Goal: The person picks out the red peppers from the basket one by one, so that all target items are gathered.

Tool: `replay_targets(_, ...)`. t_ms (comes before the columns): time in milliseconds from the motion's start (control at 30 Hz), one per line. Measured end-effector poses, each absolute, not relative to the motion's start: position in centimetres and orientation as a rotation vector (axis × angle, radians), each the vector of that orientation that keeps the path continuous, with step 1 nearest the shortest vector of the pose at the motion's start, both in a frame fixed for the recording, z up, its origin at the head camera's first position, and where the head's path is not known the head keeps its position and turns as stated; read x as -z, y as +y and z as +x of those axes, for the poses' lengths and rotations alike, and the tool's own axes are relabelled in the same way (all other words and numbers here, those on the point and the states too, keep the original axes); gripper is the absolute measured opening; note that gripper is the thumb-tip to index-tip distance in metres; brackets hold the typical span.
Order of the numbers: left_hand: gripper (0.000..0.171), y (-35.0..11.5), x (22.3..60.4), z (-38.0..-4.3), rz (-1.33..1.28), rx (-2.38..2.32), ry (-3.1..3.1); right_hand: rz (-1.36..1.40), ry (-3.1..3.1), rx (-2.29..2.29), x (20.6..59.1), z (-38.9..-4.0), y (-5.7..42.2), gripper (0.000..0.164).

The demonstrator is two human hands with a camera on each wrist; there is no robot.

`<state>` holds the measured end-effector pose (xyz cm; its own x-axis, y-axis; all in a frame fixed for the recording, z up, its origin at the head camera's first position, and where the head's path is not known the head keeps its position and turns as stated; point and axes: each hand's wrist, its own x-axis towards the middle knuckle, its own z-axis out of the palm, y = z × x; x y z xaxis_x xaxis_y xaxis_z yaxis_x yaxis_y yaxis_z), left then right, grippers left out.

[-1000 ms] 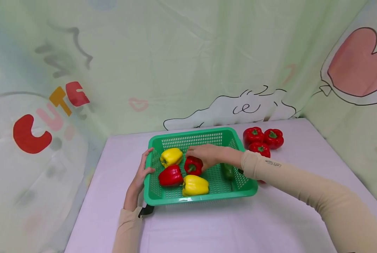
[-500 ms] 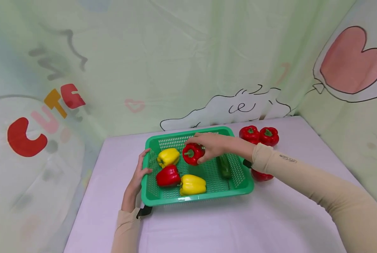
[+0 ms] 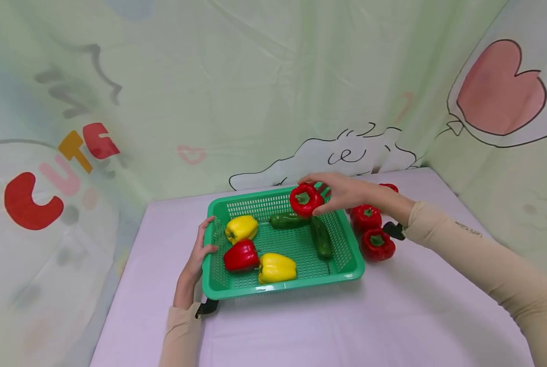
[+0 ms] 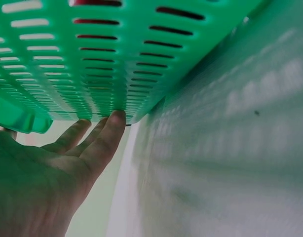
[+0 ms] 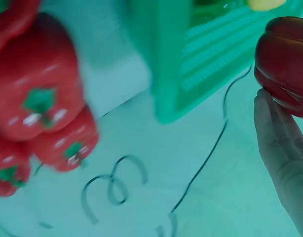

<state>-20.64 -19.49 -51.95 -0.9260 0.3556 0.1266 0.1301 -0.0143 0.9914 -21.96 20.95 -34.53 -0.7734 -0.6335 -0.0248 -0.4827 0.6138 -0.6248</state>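
Observation:
My right hand (image 3: 344,192) holds a red bell pepper (image 3: 298,208) by its side, raised over the back right of a green plastic basket (image 3: 278,289). The right wrist view shows straight fingers (image 5: 282,131) against that pepper's skin. At the basket's left side, my left hand (image 3: 194,261) grips the rim, thumb and a fingertip on it. Its other fingers (image 4: 104,140) reach along the outer wall in the left wrist view. Inside the basket lie two yellow bell peppers (image 3: 278,268) (image 3: 242,229), a red bell pepper (image 3: 240,256) and two long green peppers (image 3: 321,238) (image 3: 286,220).
Several red bell peppers (image 3: 378,244) stand on the lilac tablecloth (image 3: 301,331) just right of the basket, partly behind the right forearm. A printed curtain (image 3: 255,102) rises behind the table's back edge.
My right hand has lifted the red bell pepper from inside the basket and carried it right and back, uncovering a long green pepper. The left hand stays at the rim.

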Motion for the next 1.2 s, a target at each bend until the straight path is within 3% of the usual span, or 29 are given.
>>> replay_targets(367, 0.079, -19.5, 51.7, -20.5, 0.537, -2.062, 2.069, -0.603, 2.777, 1.086, 34.2, -20.0, 29.4, 0.076)
replay_targets(700, 0.077, -19.6, 51.9, -20.4, 0.559, -2.064, 2.044, -0.377, 2.903, 1.131, 36.5, -18.0, 36.5, 0.074)
replay_targets(1200, 0.077, -19.8, 51.7, -20.3, 0.562, -2.06, 2.05, -0.222, 2.797, 1.113, 40.6, -15.7, 40.4, 0.079)
